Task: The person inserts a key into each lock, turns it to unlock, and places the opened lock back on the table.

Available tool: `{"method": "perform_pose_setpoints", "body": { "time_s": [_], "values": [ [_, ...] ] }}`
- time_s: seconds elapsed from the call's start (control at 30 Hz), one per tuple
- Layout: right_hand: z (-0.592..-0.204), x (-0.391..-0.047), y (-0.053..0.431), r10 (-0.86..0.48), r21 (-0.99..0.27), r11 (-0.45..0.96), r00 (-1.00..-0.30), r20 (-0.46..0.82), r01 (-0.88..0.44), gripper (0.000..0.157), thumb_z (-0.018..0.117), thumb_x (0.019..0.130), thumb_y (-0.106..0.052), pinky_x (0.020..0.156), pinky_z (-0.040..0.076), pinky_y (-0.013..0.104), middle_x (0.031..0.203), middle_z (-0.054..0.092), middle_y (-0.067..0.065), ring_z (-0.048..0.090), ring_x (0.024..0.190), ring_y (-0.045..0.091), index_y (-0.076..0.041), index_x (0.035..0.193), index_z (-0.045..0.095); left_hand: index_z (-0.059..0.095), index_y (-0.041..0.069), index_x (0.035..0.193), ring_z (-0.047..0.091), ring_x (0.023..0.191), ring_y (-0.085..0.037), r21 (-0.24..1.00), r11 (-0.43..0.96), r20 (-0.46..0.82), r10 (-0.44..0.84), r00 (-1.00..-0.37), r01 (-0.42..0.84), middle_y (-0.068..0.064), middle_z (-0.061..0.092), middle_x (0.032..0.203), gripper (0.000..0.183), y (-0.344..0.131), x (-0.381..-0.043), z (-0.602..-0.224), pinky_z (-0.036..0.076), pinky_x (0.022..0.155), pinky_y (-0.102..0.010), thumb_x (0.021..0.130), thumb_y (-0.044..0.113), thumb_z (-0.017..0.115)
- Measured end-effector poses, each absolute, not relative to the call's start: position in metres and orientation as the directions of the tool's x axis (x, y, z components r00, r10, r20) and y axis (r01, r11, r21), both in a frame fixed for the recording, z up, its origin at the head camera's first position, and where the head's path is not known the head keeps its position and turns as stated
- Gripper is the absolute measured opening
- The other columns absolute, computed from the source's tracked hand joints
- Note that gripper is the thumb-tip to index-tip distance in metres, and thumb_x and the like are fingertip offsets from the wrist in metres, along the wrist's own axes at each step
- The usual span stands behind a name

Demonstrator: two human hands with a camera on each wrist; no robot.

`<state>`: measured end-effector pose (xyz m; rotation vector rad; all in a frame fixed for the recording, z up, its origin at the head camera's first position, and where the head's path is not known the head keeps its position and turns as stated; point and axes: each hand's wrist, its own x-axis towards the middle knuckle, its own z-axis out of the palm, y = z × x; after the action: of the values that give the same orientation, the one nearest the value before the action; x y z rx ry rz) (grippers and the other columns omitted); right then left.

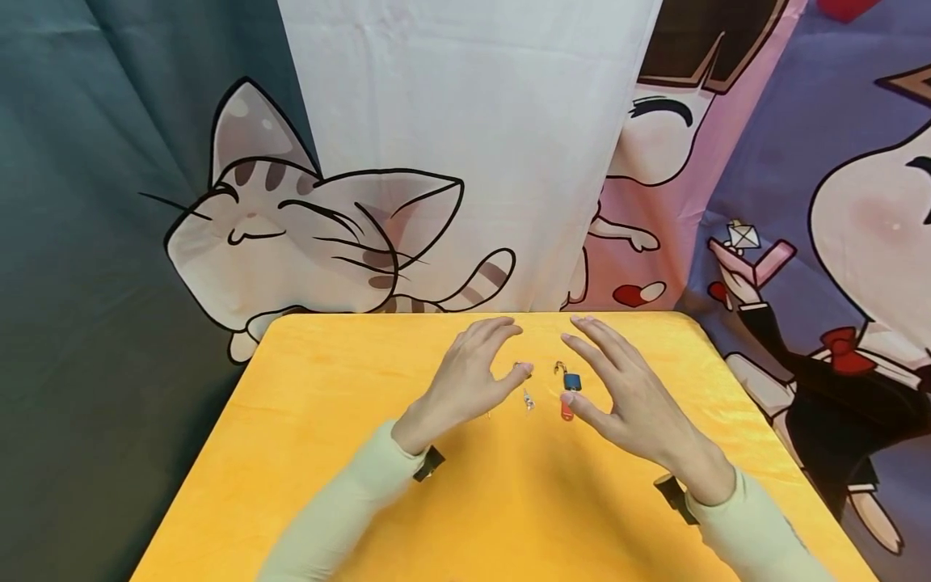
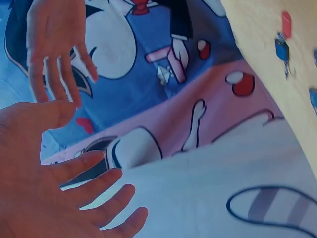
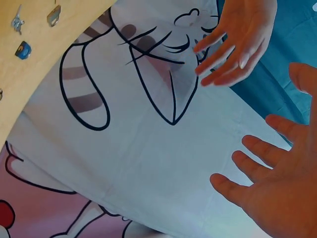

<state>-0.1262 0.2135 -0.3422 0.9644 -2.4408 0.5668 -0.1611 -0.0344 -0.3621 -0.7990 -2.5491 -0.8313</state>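
Observation:
In the head view my left hand [image 1: 465, 376] and right hand [image 1: 640, 396] are held up over the yellow table [image 1: 305, 453], palms toward each other, fingers spread and holding nothing. Between them lies a blue padlock [image 1: 572, 381] with its shackle swung out and a red-headed key [image 1: 566, 411] at its base. Nearer the left thumb are small silver keys [image 1: 528, 400]. A second blue lock [image 3: 23, 50] and a metallic padlock [image 3: 54, 16] show in the right wrist view; the left hand mostly hides them from the head camera.
Cartoon-printed curtains [image 1: 473, 97] hang behind the table and along both sides. The table's far edge runs just beyond the fingertips in the head view. A small dark camera strap [image 1: 429, 463] sits at the left wrist, another [image 1: 675, 497] at the right.

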Motion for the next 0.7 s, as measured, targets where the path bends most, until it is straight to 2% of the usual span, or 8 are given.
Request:
{"method": "perform_pose_setpoints", "body": {
  "time_s": [0.3,0.7],
  "values": [
    [-0.344,-0.129,0.205,-0.531,-0.232,0.663,-0.665,0.525,-0.712,0.074,0.074,0.084,-0.030,0.118,0.028,0.051,0.159,0.033,0.006,0.029,0.148,0.027,-0.017,0.150,0.041,0.054,0.017,0.138,0.040,0.140,-0.024,0.375,0.723,0.514,0.359,-0.779,0.580,-0.003,0.046,0.149,0.053,-0.072,-0.146,-0.367,0.038,0.111,-0.050,0.094,0.046,0.060],
    [-0.360,-0.144,0.196,-0.538,-0.273,0.644,-0.677,0.502,-0.714,0.073,0.072,0.088,-0.034,0.113,0.031,0.058,0.158,0.035,0.008,0.029,0.148,0.029,-0.019,0.151,0.039,0.055,0.012,0.136,0.042,0.138,-0.029,0.338,0.728,0.576,0.341,-0.743,0.596,-0.008,0.049,0.147,0.054,-0.097,-0.140,-0.372,0.037,0.110,-0.053,0.091,0.040,0.065]
  ]
}}
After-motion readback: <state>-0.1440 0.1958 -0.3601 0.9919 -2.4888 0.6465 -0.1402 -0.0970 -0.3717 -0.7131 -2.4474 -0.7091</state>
